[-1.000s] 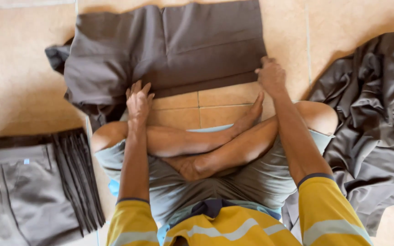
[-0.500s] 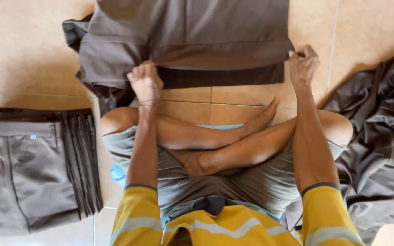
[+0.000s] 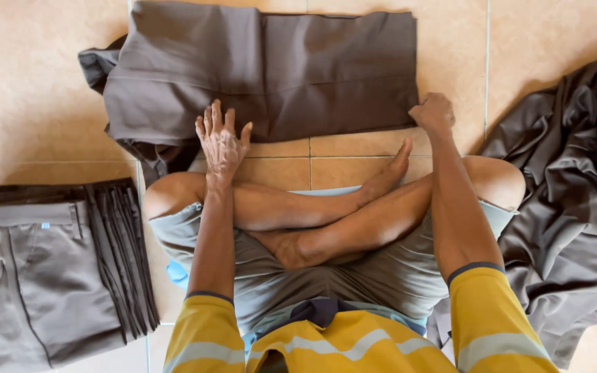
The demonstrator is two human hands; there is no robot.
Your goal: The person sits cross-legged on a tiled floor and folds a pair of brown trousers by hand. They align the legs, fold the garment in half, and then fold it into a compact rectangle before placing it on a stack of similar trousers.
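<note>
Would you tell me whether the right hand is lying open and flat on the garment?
No, the right hand is closed in a fist at the brown garment's near corner.

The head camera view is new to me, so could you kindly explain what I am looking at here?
The camera sits on a person's head and looks straight down, so you see their own arms, yellow sleeves and crossed legs as they sit on a tiled floor. There is no machine, only two bare hands. The left hand is open, fingers spread, at the near edge of a folded brown garment lying flat in front. The right hand is closed on that garment's near right corner. On the person's left lies a stack of folded grey trousers. On their right is a loose heap of dark cloth.
</note>
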